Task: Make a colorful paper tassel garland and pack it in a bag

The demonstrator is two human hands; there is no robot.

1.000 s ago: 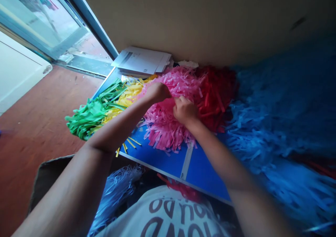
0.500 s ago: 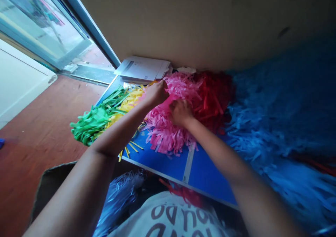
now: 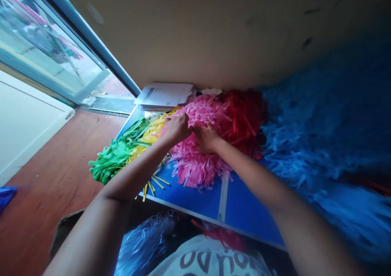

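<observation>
A pile of pink fringed strips lies across the blue table. My left hand is closed in a fist at its upper left side, with pink material around it. Close beside it, my right hand rests in the pile, its fingers curled on the pink strips and partly hidden. The two hands nearly touch. Yellow strips and green strips lie left of the pink pile. Red strips lie right of it.
A stack of papers sits at the table's back against the wall. A big heap of blue strips fills the right side. Pale shiny strips hang below the table's front edge. A doorway opens at left.
My left hand has come down toward my right hand, and the gap between them has narrowed. The pink material stretched between them earlier is now mostly hidden. The view has shifted slightly.
</observation>
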